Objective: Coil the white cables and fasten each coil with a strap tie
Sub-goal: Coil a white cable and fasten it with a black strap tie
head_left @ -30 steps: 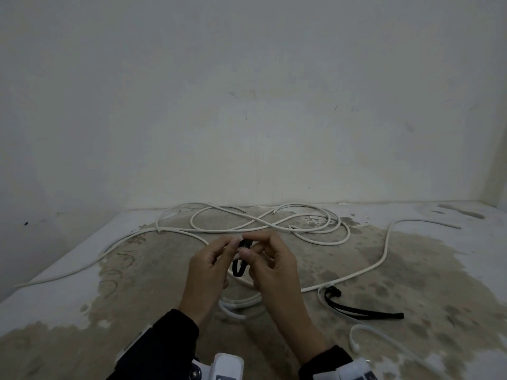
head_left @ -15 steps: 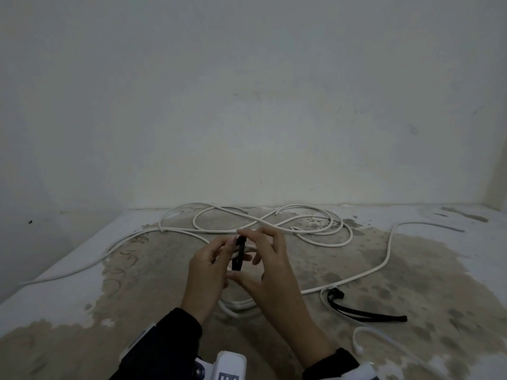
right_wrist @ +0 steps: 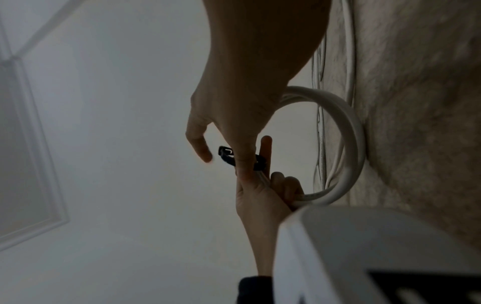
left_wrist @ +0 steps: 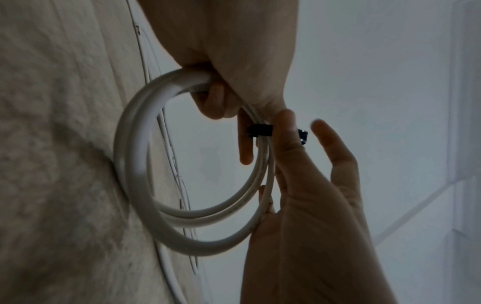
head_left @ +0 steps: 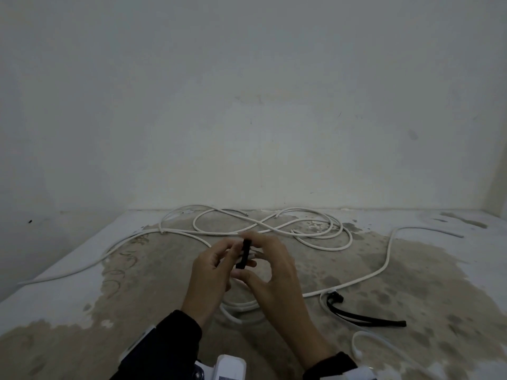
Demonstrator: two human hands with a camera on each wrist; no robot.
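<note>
A small coil of white cable [left_wrist: 135, 168] hangs upright between both hands above the floor. My left hand [head_left: 211, 270] grips the coil's top, fingers curled round the strands [left_wrist: 208, 90]. A black strap tie [head_left: 243, 253] wraps the bundled strands [left_wrist: 259, 130]. My right hand [head_left: 274, 267] holds that spot, one finger pressed on the strap [right_wrist: 244, 162] and the thumb under the coil. The strap's buckle end [right_wrist: 225, 152] sticks out free. The coil's lower part [head_left: 241, 305] shows below the hands.
Loose white cables [head_left: 274, 229] lie tangled on the stained floor [head_left: 411, 283] near the wall. One long cable [head_left: 385, 267] curves right. A second black strap tie [head_left: 365, 318] lies at the right on another cable loop. A white device [head_left: 230, 366] sits at the bottom edge.
The strap hung as a loose loop under the fingers; now it stands snug around the strands. My right fingers have moved over the top and the thumb has dropped below.
</note>
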